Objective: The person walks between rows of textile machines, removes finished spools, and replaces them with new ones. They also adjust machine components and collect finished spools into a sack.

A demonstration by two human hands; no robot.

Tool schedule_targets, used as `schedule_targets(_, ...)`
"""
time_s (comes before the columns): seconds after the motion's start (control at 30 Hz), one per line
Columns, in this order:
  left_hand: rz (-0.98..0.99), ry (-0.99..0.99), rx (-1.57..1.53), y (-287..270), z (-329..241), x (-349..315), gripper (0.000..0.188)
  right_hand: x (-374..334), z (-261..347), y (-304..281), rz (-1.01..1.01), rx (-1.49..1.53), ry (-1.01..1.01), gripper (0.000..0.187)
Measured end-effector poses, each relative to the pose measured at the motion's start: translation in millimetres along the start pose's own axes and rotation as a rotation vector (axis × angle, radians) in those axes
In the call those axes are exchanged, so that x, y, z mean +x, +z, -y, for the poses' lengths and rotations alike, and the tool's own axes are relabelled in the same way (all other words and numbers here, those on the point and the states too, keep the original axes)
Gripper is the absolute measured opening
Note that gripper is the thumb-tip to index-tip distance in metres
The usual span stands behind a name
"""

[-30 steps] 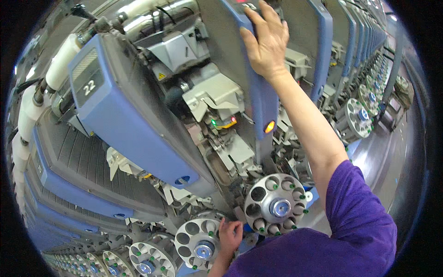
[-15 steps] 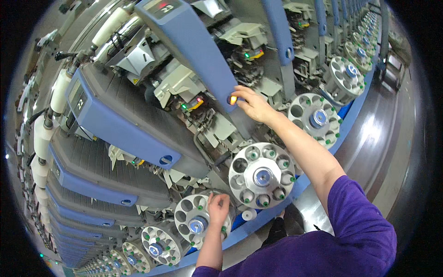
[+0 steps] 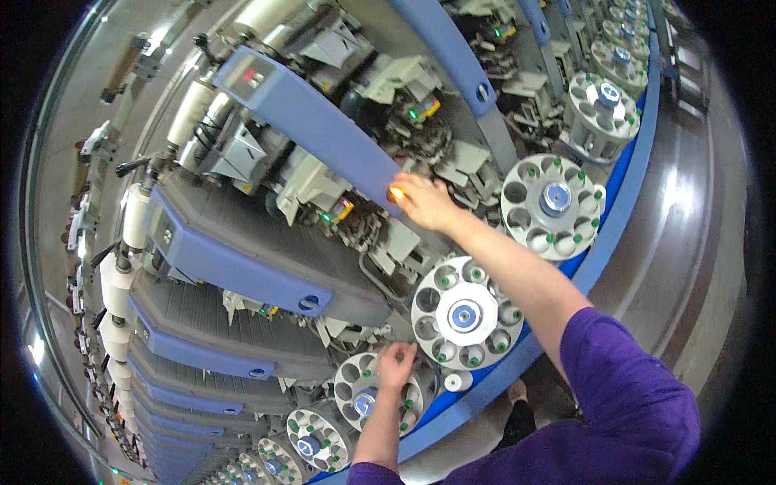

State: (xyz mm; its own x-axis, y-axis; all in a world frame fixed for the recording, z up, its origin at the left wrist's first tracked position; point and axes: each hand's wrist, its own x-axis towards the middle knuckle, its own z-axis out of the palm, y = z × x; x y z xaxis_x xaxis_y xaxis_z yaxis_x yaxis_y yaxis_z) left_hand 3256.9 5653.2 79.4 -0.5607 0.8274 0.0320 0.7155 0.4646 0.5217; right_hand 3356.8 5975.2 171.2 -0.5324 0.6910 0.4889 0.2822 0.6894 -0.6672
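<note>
I stand at a long textile winding machine. My right hand [image 3: 424, 202] reaches up and its fingertips press a glowing orange button [image 3: 394, 194] on a slanted blue arm [image 3: 339, 129]. My left hand [image 3: 394, 365] rests with fingers curled on the top rim of a round grey bobbin magazine [image 3: 364, 398], which has several pockets with green-tipped tubes. Between my arms sits another round magazine [image 3: 464, 314] with a blue hub. Both sleeves are purple.
More round magazines [image 3: 554, 204] run along the blue lower rail [image 3: 614, 210] to the upper right and lower left. Blue-grey hoods [image 3: 242, 250] and white yarn packages [image 3: 133, 217] line the left. A small white tube [image 3: 457, 380] lies on the rail. Shiny floor [image 3: 695, 267] is at right.
My right hand has come down from the top of the blue arm to the orange button. My view has shifted, so the machine appears lower and more tilted. My left hand stays on the magazine.
</note>
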Motion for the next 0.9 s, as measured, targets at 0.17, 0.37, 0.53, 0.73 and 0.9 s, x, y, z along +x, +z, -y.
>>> schedule_targets(0.17, -0.182, 0.636, 0.015, 21.3, -81.9, -48.6, 0.032, -140.9, -35.3, -93.4, -0.489, 0.379, -0.107, 0.033)
schedule_targets(0.37, 0.725, 0.633, -0.237, 268.2, -103.0, -86.9, 0.032, -475.2, -135.8, -85.1, -0.304, 0.329, 1.1, 0.031)
schedule_targets(0.53, 0.726, 0.102, 0.345, 446.5, 68.8, 9.7, 0.044, -720.2, -65.4, -10.2, 0.444, -0.188, 1.645, 0.042)
schedule_targets(0.73, 0.523, 0.447, 1.299, 467.4, 177.7, 138.3, 0.033, -813.9, -46.0, 9.9, -0.046, 0.003, 1.748, 0.037)
schedule_targets(0.9, 0.548, 0.121, 1.365, 453.1, 233.7, 205.0, 0.04, -802.0, -80.2, -18.1, 0.03, -0.009, 1.828, 0.037)
